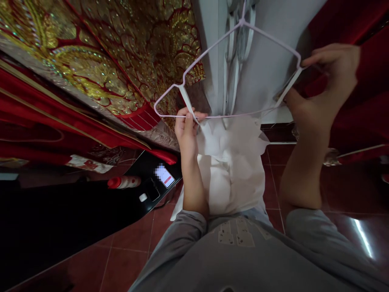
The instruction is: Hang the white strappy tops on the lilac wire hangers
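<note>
A pale pink clothes hanger [212, 48] hangs in front of me. From it hangs a white garment [231, 174] with thin straps, its cloth draping down in front of my body. The left strap [186, 98] loops over the hanger's left notch, and my left hand [187, 127] pinches it near the bottom bar. On the other side, the right strap [289, 86] sits at the right notch. My right hand [330, 81] has its fingers and thumb closed around this strap, one fingertip touching the hanger's corner.
Red and gold sequinned garments [121, 52] hang at the left; more red cloth [370, 73] hangs at the right. White hangers [234, 65] show behind. A black table [75, 219] carries a red-capped bottle [124, 182], a lit phone [165, 177], a dark phone [152, 190] and a white case [143, 197].
</note>
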{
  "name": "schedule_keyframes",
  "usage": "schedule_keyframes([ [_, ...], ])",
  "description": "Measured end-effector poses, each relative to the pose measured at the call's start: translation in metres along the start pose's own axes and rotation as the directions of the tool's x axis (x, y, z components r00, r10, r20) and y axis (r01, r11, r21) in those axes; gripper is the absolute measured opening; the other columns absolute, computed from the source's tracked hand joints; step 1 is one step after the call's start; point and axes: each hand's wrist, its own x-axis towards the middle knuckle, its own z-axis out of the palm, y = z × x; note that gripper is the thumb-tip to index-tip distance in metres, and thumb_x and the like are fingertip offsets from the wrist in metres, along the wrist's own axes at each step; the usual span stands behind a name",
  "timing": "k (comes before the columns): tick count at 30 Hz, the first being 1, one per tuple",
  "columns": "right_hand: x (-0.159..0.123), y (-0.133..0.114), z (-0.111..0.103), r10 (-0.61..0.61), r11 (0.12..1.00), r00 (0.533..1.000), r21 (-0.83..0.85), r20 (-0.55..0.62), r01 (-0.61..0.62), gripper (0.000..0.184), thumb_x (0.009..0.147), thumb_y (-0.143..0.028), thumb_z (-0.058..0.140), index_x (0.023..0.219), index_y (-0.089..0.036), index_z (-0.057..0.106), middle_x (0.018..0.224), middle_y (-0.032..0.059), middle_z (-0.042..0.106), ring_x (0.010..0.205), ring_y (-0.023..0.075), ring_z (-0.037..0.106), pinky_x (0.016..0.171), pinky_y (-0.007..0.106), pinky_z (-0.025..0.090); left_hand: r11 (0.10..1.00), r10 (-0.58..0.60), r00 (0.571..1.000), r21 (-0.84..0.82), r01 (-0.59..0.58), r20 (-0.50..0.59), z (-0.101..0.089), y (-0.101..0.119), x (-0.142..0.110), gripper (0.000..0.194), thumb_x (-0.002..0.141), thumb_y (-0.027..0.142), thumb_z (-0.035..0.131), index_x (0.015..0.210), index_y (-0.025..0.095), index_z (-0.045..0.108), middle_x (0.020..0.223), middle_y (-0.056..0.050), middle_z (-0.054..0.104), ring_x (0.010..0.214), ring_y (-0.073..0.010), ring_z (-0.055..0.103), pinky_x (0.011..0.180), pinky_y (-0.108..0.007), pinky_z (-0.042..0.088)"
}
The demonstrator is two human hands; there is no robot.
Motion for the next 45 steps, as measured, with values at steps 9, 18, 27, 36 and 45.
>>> schedule_keyframes([
  [9, -0.061, -0.051, 0.024, -0.036, 0.992, 0.980, 0.129, 0.194, 0.011, 0.017, 0.100, -0.027, 0.069, 0.111, -0.033, 0.080, 0.101, 0.0019, 0.078, 0.094, 0.0195, 0.073, 0.085, 0.041, 0.064, 0.997, 0.011, 0.998, 0.074, -0.006, -0.062, 0.009, 0.002, -0.011, 0.029, 0.100, 0.054, 0.074, 0.105, 0.027, 0.067, 0.088, -0.001, 0.077, 0.087, -0.0198, 0.076, 0.094, -0.036, 0.061],
  [18, -0.084, -0.039, 0.044, 0.076, 0.961, 0.823, 0.178, 0.563, -0.210, 0.024, 0.098, -0.032, 0.072, 0.121, -0.035, 0.078, 0.123, 0.0057, 0.070, 0.107, 0.0195, 0.070, 0.090, 0.040, 0.067, 0.998, 0.017, 0.999, 0.064, -0.015, -0.034, 0.012, 0.003, -0.017, 0.030, 0.098, 0.054, 0.078, 0.104, 0.026, 0.070, 0.088, -0.001, 0.078, 0.087, -0.0196, 0.076, 0.095, -0.035, 0.058],
  [27, -0.096, -0.035, 0.054, 0.116, 0.969, 0.888, 0.146, 0.444, -0.199, 0.016, 0.098, -0.035, 0.071, 0.113, -0.035, 0.078, 0.120, 0.0059, 0.069, 0.107, 0.0204, 0.069, 0.084, 0.039, 0.066, 0.863, -0.078, 0.990, 0.505, 0.009, 0.117, -0.001, 0.032, -0.041, 0.031, 0.102, 0.050, 0.076, 0.090, 0.022, 0.081, 0.092, -0.007, 0.078, 0.091, -0.0215, 0.069, 0.089, -0.033, 0.054],
  [36, -0.097, -0.037, 0.056, 0.116, 0.968, 0.895, 0.152, 0.430, -0.199, 0.014, 0.100, -0.038, 0.067, 0.104, -0.032, 0.079, 0.114, 0.0073, 0.069, 0.108, 0.0207, 0.068, 0.081, 0.038, 0.066, 0.996, 0.073, 0.997, 0.043, -0.075, 0.040, -0.006, 0.075, -0.006, 0.023, 0.095, 0.043, 0.079, 0.114, 0.031, 0.086, 0.117, -0.001, 0.083, 0.056, -0.0111, 0.037, 0.047, -0.029, 0.033],
  [45, -0.100, -0.036, 0.062, 0.116, 0.970, 0.888, 0.140, 0.444, -0.197, 0.018, 0.102, -0.043, 0.066, 0.103, -0.031, 0.080, 0.118, 0.0077, 0.070, 0.114, 0.0222, 0.070, 0.082, 0.040, 0.067, 0.986, 0.096, 0.978, 0.155, -0.067, -0.187, -0.033, 0.038, -0.008, 0.016, 0.098, 0.030, 0.079, 0.113, 0.031, 0.085, 0.125, 0.002, 0.084, 0.056, -0.0058, 0.048, 0.045, -0.024, 0.026],
])
